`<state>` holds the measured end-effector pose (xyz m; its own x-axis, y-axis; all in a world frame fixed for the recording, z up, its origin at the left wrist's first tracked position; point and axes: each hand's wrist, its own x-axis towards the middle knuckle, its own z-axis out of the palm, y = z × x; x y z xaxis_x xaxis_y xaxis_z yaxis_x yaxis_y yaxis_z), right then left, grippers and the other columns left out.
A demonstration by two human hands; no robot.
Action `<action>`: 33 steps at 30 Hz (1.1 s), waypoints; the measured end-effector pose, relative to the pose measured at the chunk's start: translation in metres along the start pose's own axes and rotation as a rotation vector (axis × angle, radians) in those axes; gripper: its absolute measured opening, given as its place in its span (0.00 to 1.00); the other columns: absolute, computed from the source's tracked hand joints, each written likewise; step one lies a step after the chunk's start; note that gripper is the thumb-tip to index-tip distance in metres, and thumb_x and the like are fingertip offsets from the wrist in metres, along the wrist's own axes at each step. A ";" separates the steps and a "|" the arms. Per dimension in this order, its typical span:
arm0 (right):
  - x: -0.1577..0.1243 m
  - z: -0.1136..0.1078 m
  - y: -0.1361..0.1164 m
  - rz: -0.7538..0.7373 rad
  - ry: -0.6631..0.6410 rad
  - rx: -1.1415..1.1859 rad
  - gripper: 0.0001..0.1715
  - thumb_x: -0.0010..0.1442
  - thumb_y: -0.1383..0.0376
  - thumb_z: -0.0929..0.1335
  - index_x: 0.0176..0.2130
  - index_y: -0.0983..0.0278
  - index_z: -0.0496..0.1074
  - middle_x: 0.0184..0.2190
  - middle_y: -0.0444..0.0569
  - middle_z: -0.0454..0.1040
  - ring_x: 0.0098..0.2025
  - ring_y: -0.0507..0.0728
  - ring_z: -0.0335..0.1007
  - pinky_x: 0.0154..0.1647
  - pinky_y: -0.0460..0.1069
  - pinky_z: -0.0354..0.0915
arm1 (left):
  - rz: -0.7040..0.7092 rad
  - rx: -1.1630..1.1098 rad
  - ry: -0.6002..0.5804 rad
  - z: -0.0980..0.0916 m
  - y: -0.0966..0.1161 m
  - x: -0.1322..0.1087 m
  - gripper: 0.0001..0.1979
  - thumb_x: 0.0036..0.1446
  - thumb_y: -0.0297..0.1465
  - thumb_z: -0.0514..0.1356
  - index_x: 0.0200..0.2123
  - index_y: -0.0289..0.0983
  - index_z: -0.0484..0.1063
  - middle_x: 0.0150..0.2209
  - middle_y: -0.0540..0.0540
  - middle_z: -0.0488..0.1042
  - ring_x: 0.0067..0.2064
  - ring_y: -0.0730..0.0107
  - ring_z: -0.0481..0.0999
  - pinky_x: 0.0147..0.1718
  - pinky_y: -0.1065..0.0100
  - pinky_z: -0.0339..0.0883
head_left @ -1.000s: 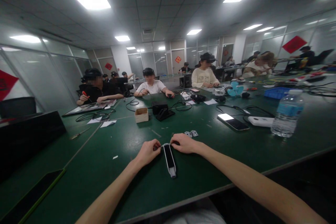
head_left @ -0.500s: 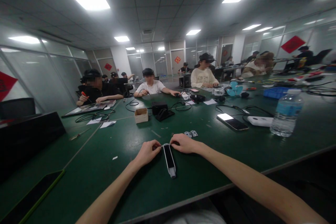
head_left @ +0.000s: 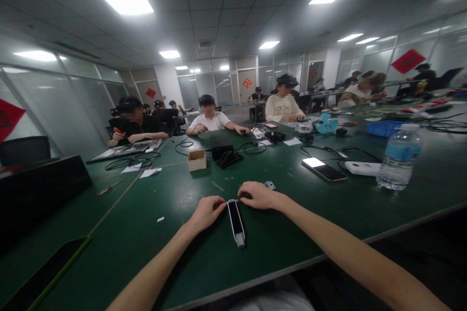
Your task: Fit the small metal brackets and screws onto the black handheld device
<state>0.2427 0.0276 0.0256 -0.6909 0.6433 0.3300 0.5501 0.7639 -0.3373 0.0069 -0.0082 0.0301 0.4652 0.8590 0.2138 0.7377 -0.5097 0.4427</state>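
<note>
A slim, elongated device (head_left: 236,221) with a black face and white rim lies on the green table (head_left: 292,248), its narrower grey end toward me. At the far end, my left hand (head_left: 208,211) has its fingers curled together, the tips against or just beside the device's left edge. My right hand (head_left: 258,195) is bent over the table just right of that same end, thumb and fingers drawn in close to the device. Whatever small thing either hand may pinch is hidden. Small grey metal-looking pieces (head_left: 270,185) lie just beyond my right hand, partly covered by it.
A small cardboard box (head_left: 197,161) and a black stand (head_left: 224,154) are farther back. On the right are a phone (head_left: 323,169), a white power bank-like block (head_left: 362,168) and a water bottle (head_left: 399,158). Several people sit around the tables. A dark screen (head_left: 44,199) stands left.
My right hand has shifted slightly to the right and now covers more of the small grey pieces. The device and my left hand have hardly moved.
</note>
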 end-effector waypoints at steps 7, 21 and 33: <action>-0.004 -0.016 0.017 0.128 0.011 -0.096 0.10 0.58 0.63 0.65 0.37 0.63 0.74 0.37 0.51 0.73 0.38 0.56 0.68 0.40 0.50 0.63 | 0.000 0.037 0.000 0.002 0.000 -0.001 0.14 0.61 0.35 0.51 0.38 0.38 0.75 0.36 0.47 0.77 0.36 0.67 0.74 0.35 0.69 0.65; -0.012 -0.027 0.045 0.297 -0.176 -0.153 0.10 0.56 0.66 0.64 0.36 0.62 0.75 0.35 0.48 0.75 0.35 0.55 0.70 0.36 0.47 0.61 | -0.006 0.083 -0.027 0.004 -0.004 0.000 0.15 0.61 0.37 0.50 0.39 0.37 0.74 0.36 0.46 0.76 0.36 0.67 0.73 0.36 0.68 0.64; -0.013 -0.029 0.053 0.314 -0.186 -0.225 0.11 0.54 0.66 0.66 0.38 0.62 0.76 0.39 0.50 0.74 0.44 0.57 0.67 0.43 0.47 0.61 | 0.005 0.070 -0.020 0.005 -0.006 -0.001 0.15 0.61 0.38 0.50 0.39 0.37 0.74 0.36 0.47 0.76 0.35 0.67 0.73 0.34 0.69 0.63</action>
<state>0.2944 0.0609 0.0286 -0.5354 0.8416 0.0702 0.8215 0.5383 -0.1880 0.0044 -0.0058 0.0231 0.4776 0.8559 0.1984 0.7677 -0.5163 0.3795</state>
